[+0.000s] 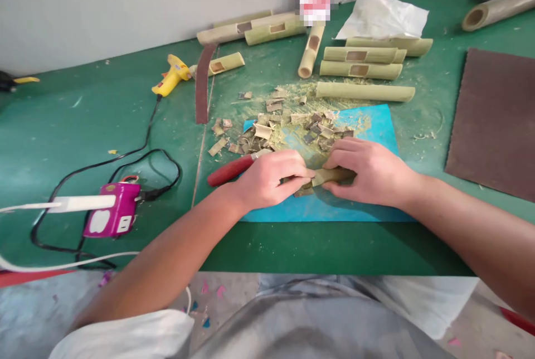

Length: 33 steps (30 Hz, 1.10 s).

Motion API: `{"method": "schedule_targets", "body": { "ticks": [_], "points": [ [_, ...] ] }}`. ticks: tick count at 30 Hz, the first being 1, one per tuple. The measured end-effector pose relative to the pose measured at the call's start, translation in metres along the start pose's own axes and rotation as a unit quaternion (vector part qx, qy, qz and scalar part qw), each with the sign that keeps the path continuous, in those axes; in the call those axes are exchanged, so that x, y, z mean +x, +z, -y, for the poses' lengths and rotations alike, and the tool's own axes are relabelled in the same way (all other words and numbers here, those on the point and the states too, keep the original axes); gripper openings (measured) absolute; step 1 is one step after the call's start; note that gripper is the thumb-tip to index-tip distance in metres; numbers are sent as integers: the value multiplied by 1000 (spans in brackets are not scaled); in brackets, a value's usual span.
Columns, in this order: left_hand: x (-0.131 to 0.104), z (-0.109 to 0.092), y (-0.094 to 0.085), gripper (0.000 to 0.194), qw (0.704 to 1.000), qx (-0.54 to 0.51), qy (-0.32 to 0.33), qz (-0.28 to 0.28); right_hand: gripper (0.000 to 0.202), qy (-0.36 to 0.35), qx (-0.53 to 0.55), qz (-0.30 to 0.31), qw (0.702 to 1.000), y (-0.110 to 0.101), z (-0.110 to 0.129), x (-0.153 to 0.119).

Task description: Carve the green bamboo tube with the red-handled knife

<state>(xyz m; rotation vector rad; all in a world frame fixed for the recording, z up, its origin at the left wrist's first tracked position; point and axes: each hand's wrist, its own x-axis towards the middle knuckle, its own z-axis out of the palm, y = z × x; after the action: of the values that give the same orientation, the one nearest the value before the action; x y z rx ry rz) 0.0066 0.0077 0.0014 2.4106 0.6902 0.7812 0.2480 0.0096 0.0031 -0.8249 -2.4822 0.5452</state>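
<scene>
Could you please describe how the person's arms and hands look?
The left hand and right hand wear no gloves, and no watch or bracelet shows. The left forearm is bare below a loose whitish sleeve; the right forearm shows no sleeve.

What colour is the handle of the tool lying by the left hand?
Red: the handle beside the left hand shows best in the head view.

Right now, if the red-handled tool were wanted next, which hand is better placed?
Probably the left hand: the red-handled tool lies right beside it, while the right hand, gripping a bamboo piece, is farther off.
</scene>
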Motion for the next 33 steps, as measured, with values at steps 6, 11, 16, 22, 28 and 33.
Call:
{"method": "schedule_targets", "body": {
  "ticks": [6, 11, 16, 22, 28, 33],
  "points": [
    [1, -1, -2, 12, 1000, -7, -11, 15, 7, 1, -8, -1, 1000, 0, 0, 0],
    [2, -1, -2, 13, 1000, 10, -7, 18, 6, 9, -3, 11, 1000, -1, 1, 0],
    [1, -5, -3, 12, 1000, 6, -7, 20, 6, 14, 4, 15, 1000, 0, 1, 0],
    [-1, -8, -2, 12, 1000, 18, 4, 24, 7, 12, 0, 14, 1000, -1, 1, 0],
    [1, -8, -3, 14, 998, 54, 17, 34, 5, 14, 0, 17, 1000, -2, 2, 2],
    [1, -11, -5, 15, 999, 42, 4, 33, 7, 10, 6, 17, 1000, -1, 1, 2]
  ]
}}
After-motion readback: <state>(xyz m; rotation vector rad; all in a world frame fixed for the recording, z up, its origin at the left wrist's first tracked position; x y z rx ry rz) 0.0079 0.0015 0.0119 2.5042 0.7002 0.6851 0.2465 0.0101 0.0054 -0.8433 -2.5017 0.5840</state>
